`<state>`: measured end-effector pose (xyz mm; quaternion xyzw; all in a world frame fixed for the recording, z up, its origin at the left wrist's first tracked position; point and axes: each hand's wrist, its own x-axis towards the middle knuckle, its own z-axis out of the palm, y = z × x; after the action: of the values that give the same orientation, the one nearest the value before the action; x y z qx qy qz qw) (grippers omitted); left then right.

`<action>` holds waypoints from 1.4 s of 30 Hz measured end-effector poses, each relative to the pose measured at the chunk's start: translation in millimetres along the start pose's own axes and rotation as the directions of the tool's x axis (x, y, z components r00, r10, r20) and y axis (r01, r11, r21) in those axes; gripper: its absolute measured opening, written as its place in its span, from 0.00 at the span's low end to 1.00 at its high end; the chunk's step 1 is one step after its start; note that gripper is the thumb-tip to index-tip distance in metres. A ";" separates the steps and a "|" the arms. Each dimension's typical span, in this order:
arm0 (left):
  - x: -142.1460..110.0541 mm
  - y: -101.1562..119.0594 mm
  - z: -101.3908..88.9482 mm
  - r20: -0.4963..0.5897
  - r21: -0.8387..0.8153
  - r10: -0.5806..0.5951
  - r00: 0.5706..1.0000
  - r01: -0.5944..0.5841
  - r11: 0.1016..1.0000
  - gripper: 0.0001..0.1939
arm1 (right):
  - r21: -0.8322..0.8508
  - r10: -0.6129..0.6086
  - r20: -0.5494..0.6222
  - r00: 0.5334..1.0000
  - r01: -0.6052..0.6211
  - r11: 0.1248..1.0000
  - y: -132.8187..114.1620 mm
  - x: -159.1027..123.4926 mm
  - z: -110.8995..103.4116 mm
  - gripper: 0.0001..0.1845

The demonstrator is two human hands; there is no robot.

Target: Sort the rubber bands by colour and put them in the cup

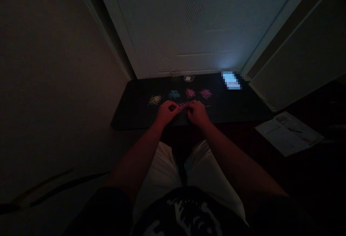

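Note:
Between my two hands lies a loose pile of thin, short purple-pink sticks (183, 106) on a dark table. My left hand (167, 111) is at the pile's left side, thumb and index finger pinched together at its edge. Anything in that pinch is too small and dim to name. On the other side my right hand (198, 112) is closed, its curled fingertips at the pile; what they hold, if anything, is hidden. Just beyond my hands sit separate heaps of similar sticks: yellowish (155, 100), blue (174, 94), pink (190, 92) and darker pink (205, 94).
A clear cup (175, 75) and a small clear dish (189, 78) with something white in it stand at the table's (129, 106) back edge. A lit screen (230, 80) glows at back right. Papers (289, 133) lie lower right. A white panel (173, 23) rises behind.

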<state>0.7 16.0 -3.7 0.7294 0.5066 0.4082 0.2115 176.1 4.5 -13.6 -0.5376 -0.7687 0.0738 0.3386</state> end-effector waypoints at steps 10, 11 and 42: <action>0.5 1.7 -0.5 -0.013 0.037 0.022 1.000 -0.021 0.999 0.04 | -0.035 0.038 0.012 0.999 -0.038 0.999 -0.5 0.7 1.0 0.07; 0.4 1.9 -0.3 -0.014 0.035 0.023 1.000 -0.023 0.999 0.04 | -0.026 0.041 0.004 0.999 -0.041 0.999 -0.1 0.8 1.0 0.07; -1.2 -1.1 -1.2 0.176 0.027 0.114 0.978 -0.121 0.992 0.12 | 0.065 -0.120 0.006 0.993 0.119 0.991 -8.7 -8.4 -5.3 0.06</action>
<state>-1.1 15.2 -4.3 0.7949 0.4497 0.3450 0.2166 174.2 -7.7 -9.1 -0.4790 -0.7983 0.0809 0.3559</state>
